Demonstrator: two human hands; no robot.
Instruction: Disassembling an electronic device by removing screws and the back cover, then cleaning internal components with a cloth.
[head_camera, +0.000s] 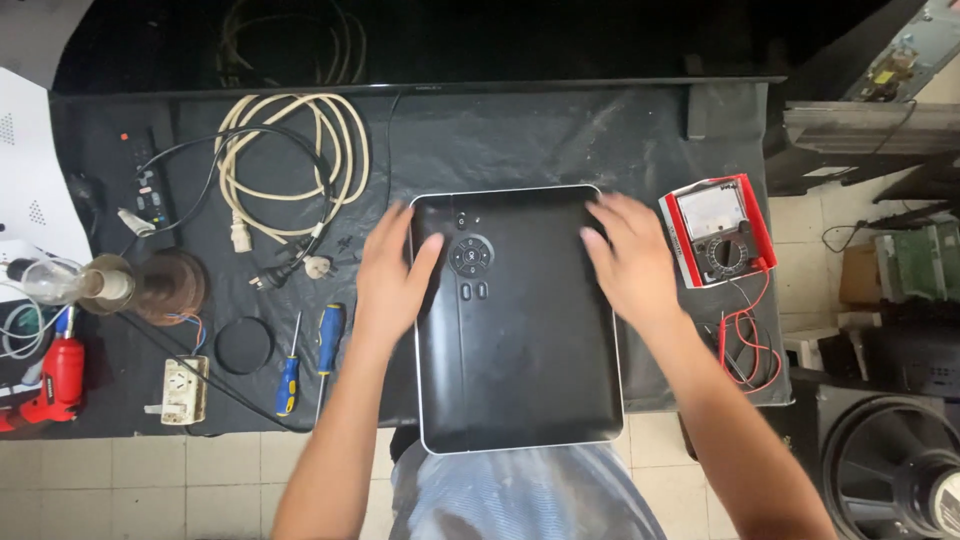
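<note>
- One black panel (520, 340) with a silver rim lies flat at the near edge of the dark surface (560, 140), overhanging it toward the person; it carries one round control pad and a few small buttons.
- Left hand (392, 275) lies open on the panel's left edge, thumb on top, no closed grip.
- Right hand (630, 262) rests flat and open on its upper right corner.
- One red-cased meter (718, 240) just right, with red and black leads.
- Two blue-handled screwdrivers (310, 358) left.
- One coiled cream cable (295, 160) beyond.
- One black ring (243, 345).
</note>
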